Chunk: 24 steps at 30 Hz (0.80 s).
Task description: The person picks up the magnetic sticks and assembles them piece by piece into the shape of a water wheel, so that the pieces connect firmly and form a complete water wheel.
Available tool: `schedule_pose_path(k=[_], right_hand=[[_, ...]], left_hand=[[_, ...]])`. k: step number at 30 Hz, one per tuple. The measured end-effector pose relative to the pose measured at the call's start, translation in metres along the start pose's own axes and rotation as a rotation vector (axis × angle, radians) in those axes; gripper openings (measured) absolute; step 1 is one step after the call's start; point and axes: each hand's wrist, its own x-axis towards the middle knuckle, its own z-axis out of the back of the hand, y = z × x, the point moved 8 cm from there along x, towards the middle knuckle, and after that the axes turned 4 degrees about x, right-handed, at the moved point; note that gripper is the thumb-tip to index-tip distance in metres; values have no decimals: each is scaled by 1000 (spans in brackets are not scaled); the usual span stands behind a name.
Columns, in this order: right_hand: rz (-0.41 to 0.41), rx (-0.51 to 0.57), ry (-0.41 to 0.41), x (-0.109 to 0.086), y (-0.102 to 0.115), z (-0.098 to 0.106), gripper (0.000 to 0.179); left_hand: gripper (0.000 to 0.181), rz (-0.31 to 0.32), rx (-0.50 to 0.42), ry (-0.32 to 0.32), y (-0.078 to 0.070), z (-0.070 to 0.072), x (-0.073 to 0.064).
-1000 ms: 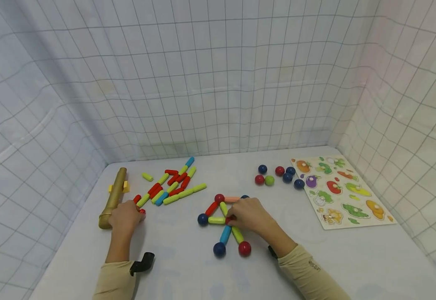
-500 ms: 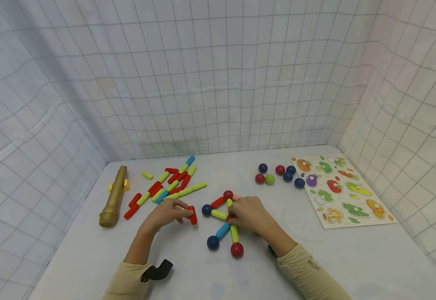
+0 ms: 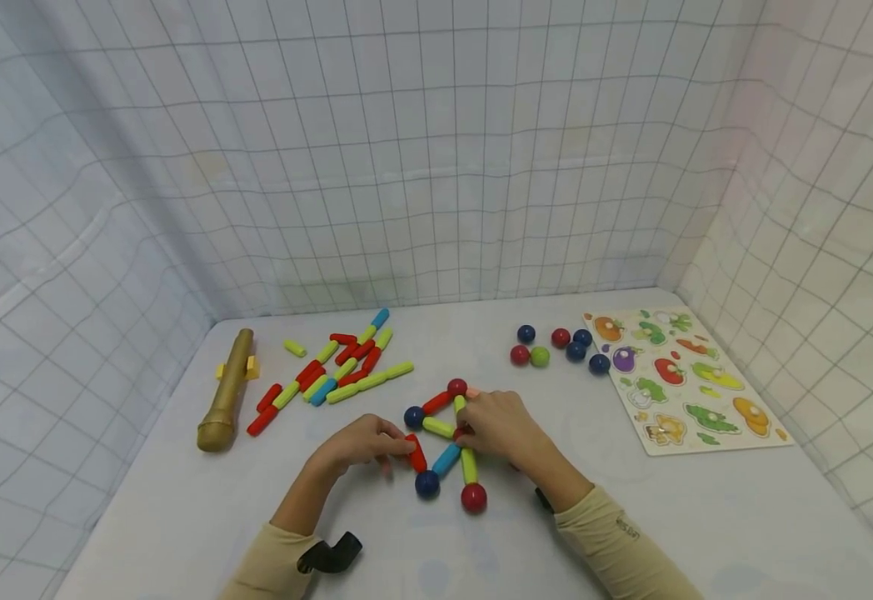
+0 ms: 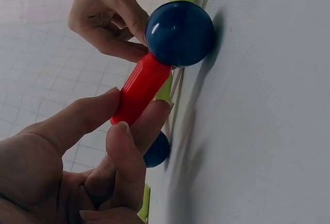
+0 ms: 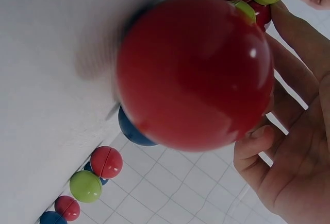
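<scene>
My left hand (image 3: 357,442) pinches a short red building stick (image 4: 142,87) between thumb and fingertips. The stick's far end meets a dark blue ball (image 4: 179,33) at the near left of a ball-and-stick figure. My right hand (image 3: 504,429) grips the figure at its middle red ball, which the fingers mostly hide. From there run a blue stick (image 3: 447,459), yellow-green sticks (image 3: 469,465) and, farther out, a red stick (image 3: 437,404). A red ball (image 3: 474,498) ends the nearest stick. In the right wrist view, a large red ball (image 5: 196,74) covers part of the hand.
Several loose red, yellow-green and blue sticks (image 3: 346,371) lie at the back left. Beside them is a gold-coloured tube (image 3: 230,392) on yellow blocks. Loose balls (image 3: 539,357) sit at the back right, next to a vegetable puzzle board (image 3: 691,383). Gridded cloth walls (image 3: 436,167) surround the table.
My left hand has carried the red stick from the pile rightward to the near-left blue ball. The right hand has turned the figure slightly and still holds its middle.
</scene>
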Motion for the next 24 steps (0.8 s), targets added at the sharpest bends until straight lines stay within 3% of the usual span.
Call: schedule_pose_path(k=[6,15,19,24], right_hand=[[8,-4,0,0,0,1,25],[40,1,15,0,3,-1,23],[42,14,25,0,4,-2,23],[37,22,39,0,2,-2,25]], left_hand=[[33,-12,-54,-8,1,-2,2],[32,48,-104,-149,12,4,7],[32,70,-125,-160,17,3,9],[33,45,-133,-158,13,0,12]])
